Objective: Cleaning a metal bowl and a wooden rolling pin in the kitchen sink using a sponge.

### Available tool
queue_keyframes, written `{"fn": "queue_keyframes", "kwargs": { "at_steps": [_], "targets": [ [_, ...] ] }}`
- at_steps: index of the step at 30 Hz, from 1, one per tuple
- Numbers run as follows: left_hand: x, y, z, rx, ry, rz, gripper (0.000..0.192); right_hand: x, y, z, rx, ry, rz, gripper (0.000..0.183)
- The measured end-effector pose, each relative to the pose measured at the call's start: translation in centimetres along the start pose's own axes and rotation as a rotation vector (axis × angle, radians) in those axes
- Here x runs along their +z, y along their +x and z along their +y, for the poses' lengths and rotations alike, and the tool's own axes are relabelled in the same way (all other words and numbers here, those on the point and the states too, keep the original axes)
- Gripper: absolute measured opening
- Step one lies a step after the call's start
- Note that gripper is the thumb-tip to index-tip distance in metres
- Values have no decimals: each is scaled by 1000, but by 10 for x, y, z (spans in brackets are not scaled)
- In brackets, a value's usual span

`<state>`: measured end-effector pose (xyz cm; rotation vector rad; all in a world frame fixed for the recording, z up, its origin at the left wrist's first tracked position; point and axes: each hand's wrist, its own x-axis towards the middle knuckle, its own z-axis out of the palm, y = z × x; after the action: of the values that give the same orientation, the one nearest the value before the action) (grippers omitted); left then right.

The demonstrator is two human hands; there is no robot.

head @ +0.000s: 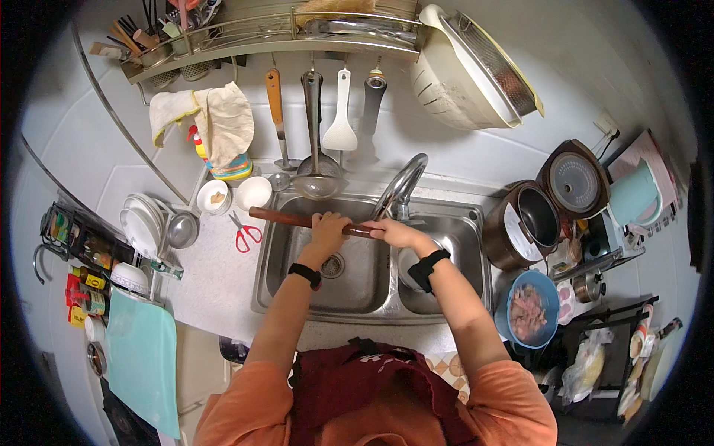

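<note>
Both of my hands are on a dark reddish-brown wooden stick (pixel 284 218), which lies roughly crosswise above the stainless steel double sink (pixel 357 279). My left hand (pixel 328 231) is closed around its middle, over the larger basin. At the stick's right end, my right hand (pixel 393 232) grips it just below the chrome faucet (pixel 404 184). The stick's left end reaches past the sink's left rim, above a pair of red-handled scissors (pixel 245 234) on the counter. A round pale thing, partly hidden by my right wrist, sits in the smaller basin.
White bowls (pixel 254 193), stacked plates (pixel 142 228) and a ladle (pixel 182 229) are at left. A rice cooker (pixel 519 223) with its lid up and a blue basin (pixel 505 312) of raw meat pieces stand at right. Utensils, including a white rice paddle (pixel 340 134), hang behind the sink.
</note>
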<state>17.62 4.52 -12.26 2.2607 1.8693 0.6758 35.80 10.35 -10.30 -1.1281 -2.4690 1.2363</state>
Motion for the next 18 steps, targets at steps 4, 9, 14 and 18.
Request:
{"fn": "queue_keyframes", "kwargs": {
  "at_steps": [4, 9, 14, 18],
  "targets": [
    [-1, -1, 5, 41, 75, 8, 22, -3, 4, 9, -20, 242, -109, 28],
    [6, -4, 10, 38, 106, 49, 28, 5, 9, -22, 269, -112, 27, 27],
    [3, -7, 10, 25, 52, 94, 21, 0, 1, -8, 109, 25, -38, 35],
    [-2, -3, 12, 57, 67, 55, 21, -18, -12, -10, 63, 388, -211, 27]
  ]
}}
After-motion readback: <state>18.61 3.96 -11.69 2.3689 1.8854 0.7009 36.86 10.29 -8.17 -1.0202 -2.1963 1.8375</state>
